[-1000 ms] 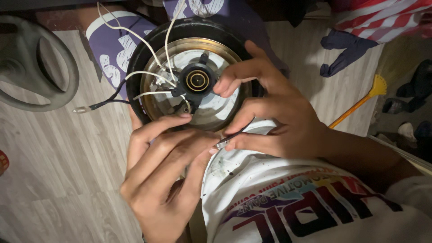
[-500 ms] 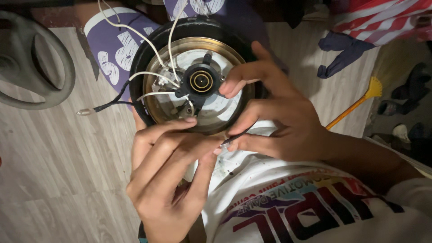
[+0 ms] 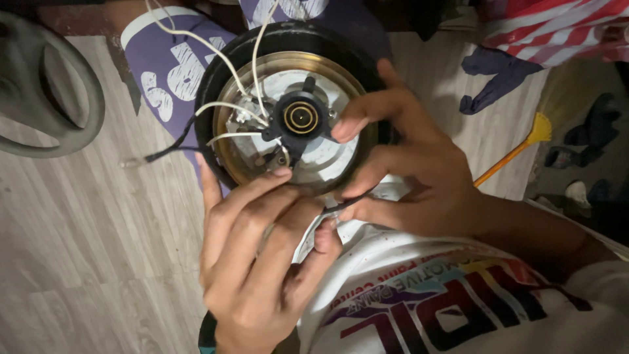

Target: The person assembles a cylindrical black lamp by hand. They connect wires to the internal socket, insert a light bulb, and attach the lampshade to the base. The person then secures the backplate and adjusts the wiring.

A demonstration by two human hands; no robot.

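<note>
- Head view, middle: round black appliance base with a brass-coloured metal ring (image 3: 288, 105) sits upturned against the person's lap, above pale wood-plank floor (image 3: 85, 229); a black round connector with a gold ring in its middle (image 3: 301, 118) is fixed at its centre.
- White wires (image 3: 226, 56) run from the upper edge of the picture down to the connector's left side; a thin black wire (image 3: 171, 149) leaves the base's left rim and trails out over the floor.
- Right hand (image 3: 419, 164) lies over the base's right rim, fingers curled: the forefinger tip touches the metal plate just right of the connector, and the lower fingers pinch a thin dark wire end (image 3: 341, 205) at the base's near edge.
- Left hand (image 3: 262, 255) comes up from below with fingers stretched and loosely bent, not closed on anything; its forefinger tip rests at the base's near rim just under the connector, and its thumb lies near the dark wire end. Whether it touches that wire I cannot tell.
- Near edge: white printed shirt (image 3: 452, 295) fills the lower right.
- Floor around: grey steering-wheel-shaped ring (image 3: 78, 85) at the left edge, purple cloth with white print (image 3: 164, 72) behind the base, orange-handled yellow brush (image 3: 524, 147) and dark blue cloth (image 3: 498, 72) to the right.
</note>
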